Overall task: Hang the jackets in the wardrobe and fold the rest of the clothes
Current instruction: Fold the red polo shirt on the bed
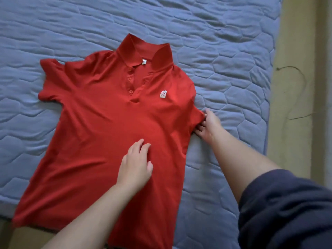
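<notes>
**Red polo flat on the bed, both hands on it**

On my feed the red polo shirt (100,123) lies front up on the bed (224,51), spread across a blue quilted cover. Its collar (142,49) stands up at the far end and its hem reaches the near edge. Three red buttons (129,79) run down the placket, and a small white logo patch (163,94) sits on the chest. The sleeve on the left side of the view (48,81) is spread out flat.

The left hand (134,168) rests palm down on the middle of the shirt, fingers loose and slightly bent, gripping nothing. The right hand (208,125) is at the shirt's other sleeve, on the right of the view. Its thumb lies on top of the cuff edge and its fingers are tucked beneath, so it pinches the fabric there. A dark navy sleeve (287,209) covers that upper arm.

Past the bed's right side I see a strip of yellowish floor (294,141) with a thin dark cord (303,81) lying on it.
</notes>
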The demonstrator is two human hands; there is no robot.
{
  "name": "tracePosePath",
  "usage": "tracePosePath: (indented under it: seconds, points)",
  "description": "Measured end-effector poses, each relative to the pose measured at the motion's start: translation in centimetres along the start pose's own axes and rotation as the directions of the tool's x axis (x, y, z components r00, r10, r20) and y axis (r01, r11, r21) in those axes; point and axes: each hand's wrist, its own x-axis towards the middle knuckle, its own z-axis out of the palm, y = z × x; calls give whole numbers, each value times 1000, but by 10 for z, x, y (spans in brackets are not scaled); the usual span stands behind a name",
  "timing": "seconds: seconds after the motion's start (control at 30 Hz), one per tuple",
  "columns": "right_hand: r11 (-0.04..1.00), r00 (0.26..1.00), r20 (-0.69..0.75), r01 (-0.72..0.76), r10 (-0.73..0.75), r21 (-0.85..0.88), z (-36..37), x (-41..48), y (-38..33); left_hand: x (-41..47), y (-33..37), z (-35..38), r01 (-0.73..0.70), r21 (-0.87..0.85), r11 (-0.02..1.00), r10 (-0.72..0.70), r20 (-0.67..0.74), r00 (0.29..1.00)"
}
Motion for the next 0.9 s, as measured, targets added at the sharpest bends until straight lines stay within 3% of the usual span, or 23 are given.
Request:
tracePosePath:
  seconds: [0.1,0.2,0.27,0.4,0.47,0.57,0.67,0.7,0.77,0.83,0.9]
  points:
    - [996,982,166,87,-88,16,10,29,-7,24,30,17,43,-18,999,-46,-166,985]
    - [946,940,100,322,-325,43,-16,28,-19,47,65,21,96,-122,988,-128,-288,949]
    - [923,917,108,385,-383,8,-51,24,-23,62,83,20,109,-112,988,-139,-315,939]
    - [974,958,235,197,-166,-113,-79,22,-24,84,92,27,209,-17,978,-208,-212,955]
    - [942,961,275,92,1,-323,-65,35,-40,92,85,40,232,105,967,-225,-78,971]
    - [842,878,400,-8,264,-539,-43,53,-65,99,72,61,218,203,954,-223,-2,975]
    - [741,781,508,89,363,-665,-24,56,-56,103,65,75,215,211,954,-213,-35,976]
    - [742,790,534,159,299,-651,-18,56,-49,104,64,77,212,208,955,-207,-44,977]
    - [831,845,534,287,13,-475,-10,56,-38,105,61,80,209,204,956,-203,-49,978]
    - [920,903,350,334,-250,-205,-18,58,-42,106,60,81,217,200,955,-211,-54,976]
    - [937,921,179,349,-346,16,-44,61,-54,106,61,81,216,197,956,-208,-61,976]
